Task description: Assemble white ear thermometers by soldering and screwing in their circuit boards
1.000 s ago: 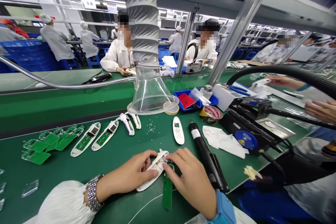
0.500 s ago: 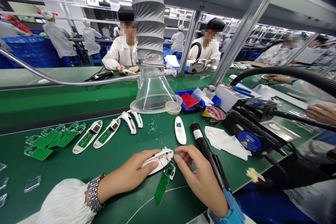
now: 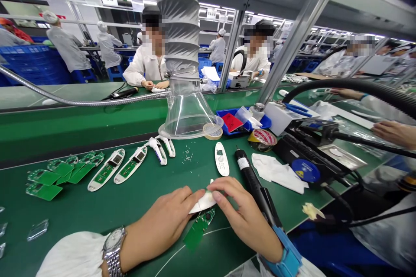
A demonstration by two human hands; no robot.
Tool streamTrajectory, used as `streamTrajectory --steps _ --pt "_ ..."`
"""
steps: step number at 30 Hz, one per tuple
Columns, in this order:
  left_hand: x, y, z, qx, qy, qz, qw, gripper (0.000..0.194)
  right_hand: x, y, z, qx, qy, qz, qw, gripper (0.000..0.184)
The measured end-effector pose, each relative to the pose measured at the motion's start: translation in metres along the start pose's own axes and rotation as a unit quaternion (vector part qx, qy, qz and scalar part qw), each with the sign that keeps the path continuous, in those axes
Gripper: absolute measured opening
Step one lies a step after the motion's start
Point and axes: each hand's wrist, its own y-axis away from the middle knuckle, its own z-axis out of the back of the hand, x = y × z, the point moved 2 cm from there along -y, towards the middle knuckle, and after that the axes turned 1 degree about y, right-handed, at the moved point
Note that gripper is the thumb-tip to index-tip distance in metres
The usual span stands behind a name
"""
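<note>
Green antistatic bench mat (image 3: pixel 81 203) is running under everything, with white-coated workers (image 3: pixel 144 67) sitting across the line beside a clear plastic extraction funnel (image 3: pixel 186 117). We are clamping a white plastic oval housing (image 3: pixel 204 202) between our left hand (image 3: pixel 159 225) and right hand (image 3: pixel 243 218), fingers together on it, low on the mat. Green circuit board (image 3: pixel 198 228) is touching its underside, and a black electric screwdriver (image 3: pixel 250 177) is lying just beside our right hand.
</note>
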Motion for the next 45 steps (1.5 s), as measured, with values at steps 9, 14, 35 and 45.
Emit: streamTrajectory --steps 9,14,35,45 --pt "-0.006 0.000 0.000 0.006 -0.072 -0.032 0.997 0.048 -0.001 0.000 -0.003 0.010 0.028 -0.014 0.999 0.013" --pt "0.000 0.000 -0.003 -0.019 -0.050 -0.037 0.998 0.047 0.001 0.002 0.004 -0.029 -0.046 -0.034 0.998 0.018" --pt "0.006 0.000 0.000 -0.032 0.239 0.062 0.968 0.035 -0.030 0.037 0.075 -0.287 0.078 -0.109 0.948 0.028" --pt "0.009 0.004 -0.019 -0.030 0.759 0.297 0.578 0.035 -0.096 0.106 0.123 -0.295 0.414 -0.120 0.853 0.033"
